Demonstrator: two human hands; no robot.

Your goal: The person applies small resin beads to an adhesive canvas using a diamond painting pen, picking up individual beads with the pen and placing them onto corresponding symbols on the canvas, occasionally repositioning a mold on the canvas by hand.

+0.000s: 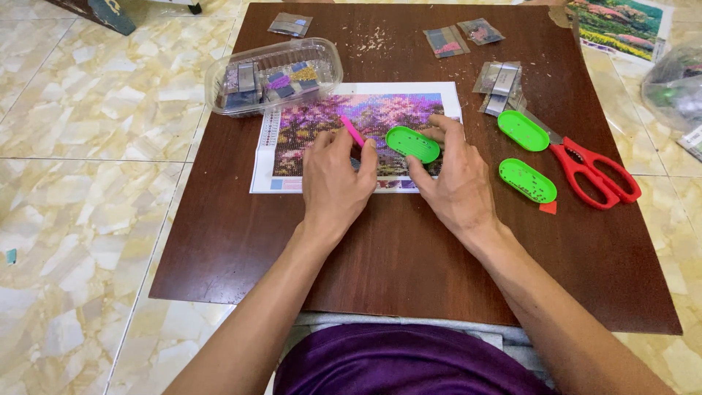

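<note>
A diamond-painting canvas (365, 110) with pink and purple trees lies on a dark brown table (409, 256). My left hand (333, 183) rests on the canvas and grips a pink applicator pen (352, 130), tip pointing down toward the picture. My right hand (457, 179) lies beside it, thumb and fingers holding a small green oval bead tray (413, 143) on the canvas. The lower middle of the canvas is hidden under both hands.
A clear plastic box (274, 73) of small bead packets stands at the back left. Two more green oval trays (523, 130) (527, 180) and red-handled scissors (596, 172) lie at the right. Loose packets (446, 40) lie at the back. A printed picture (618, 25) sits beyond the table's right corner.
</note>
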